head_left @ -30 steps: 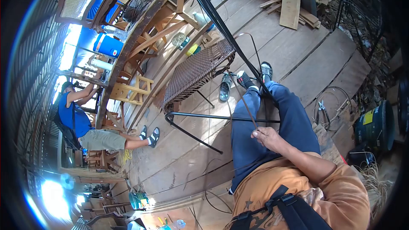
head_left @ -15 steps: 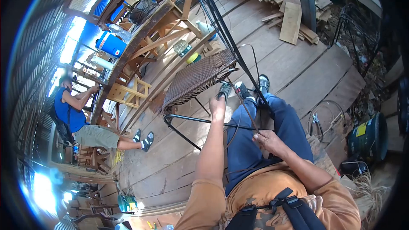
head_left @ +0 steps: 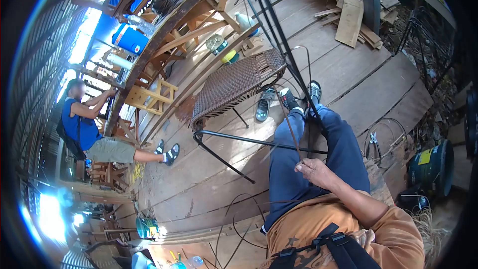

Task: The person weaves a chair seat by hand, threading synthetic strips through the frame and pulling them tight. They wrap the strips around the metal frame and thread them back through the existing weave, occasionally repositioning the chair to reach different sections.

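Note:
A brown weaving strip (head_left: 292, 137) runs from the underside of a woven seat down to my right hand (head_left: 314, 172), whose fingers are pinched closed on it above my lap. The seat (head_left: 234, 84) is dark brown wickerwork on a black metal chair frame (head_left: 239, 138), which lies tipped over in front of my legs. Part of the frame crosses over my thighs. My left hand is out of view. Loose dark strip (head_left: 238, 219) curls near the lower middle, over the floor beside my hip.
Pliers (head_left: 374, 140) lie at right beside a coil of strip. A dark green bucket (head_left: 430, 167) stands farther right. Wooden boards (head_left: 350, 22) are piled at the upper right. A person in a blue top (head_left: 82, 124) sits at a bench on the left, a blue cooler (head_left: 129, 38) on it.
My left hand has left the seat's underside and gone out of view. A loose curl of strip now shows at lower middle. My right hand keeps its grip.

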The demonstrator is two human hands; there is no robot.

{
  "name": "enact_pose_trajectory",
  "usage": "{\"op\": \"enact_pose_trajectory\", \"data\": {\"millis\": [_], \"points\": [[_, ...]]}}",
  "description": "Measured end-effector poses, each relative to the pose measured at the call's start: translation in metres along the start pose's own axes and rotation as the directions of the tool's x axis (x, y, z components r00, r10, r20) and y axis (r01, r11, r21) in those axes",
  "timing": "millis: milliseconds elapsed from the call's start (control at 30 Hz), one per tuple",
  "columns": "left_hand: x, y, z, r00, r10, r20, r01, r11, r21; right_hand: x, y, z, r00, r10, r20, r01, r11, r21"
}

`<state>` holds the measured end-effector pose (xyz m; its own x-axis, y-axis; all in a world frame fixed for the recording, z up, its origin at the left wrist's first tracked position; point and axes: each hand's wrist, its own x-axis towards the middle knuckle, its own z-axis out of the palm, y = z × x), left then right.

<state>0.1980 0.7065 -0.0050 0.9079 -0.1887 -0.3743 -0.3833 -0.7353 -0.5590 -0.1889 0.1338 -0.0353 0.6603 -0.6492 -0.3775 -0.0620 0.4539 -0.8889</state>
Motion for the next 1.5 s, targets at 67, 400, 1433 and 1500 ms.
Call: {"op": "enact_pose_trajectory", "data": {"millis": [67,400,1433,1500], "points": [[0.024,0.075,-0.046,0.886,0.310,-0.344,-0.391,0.900,-0.194,0.001,-0.001,0.004,1.000,0.008,0.002,-0.008,1.000,-0.023],[0.018,0.595,-0.389,0.526,0.336,-0.781,-0.847,0.291,-0.445,-0.002,0.004,-0.003,0.992,-0.035,-0.121,0.024,0.995,-0.092],[-0.085,0.421,-0.281,0.258,0.855,-0.450,-0.814,-0.059,-0.578,0.224,-0.072,-0.020,0.960,-0.009,-0.279,0.115,0.923,0.367],[-0.098,0.416,-0.288,0.246,0.869,-0.430,-0.849,-0.021,-0.527,0.240,-0.068,-0.016,0.971,0.018,-0.238,0.103,0.868,0.486]]}}
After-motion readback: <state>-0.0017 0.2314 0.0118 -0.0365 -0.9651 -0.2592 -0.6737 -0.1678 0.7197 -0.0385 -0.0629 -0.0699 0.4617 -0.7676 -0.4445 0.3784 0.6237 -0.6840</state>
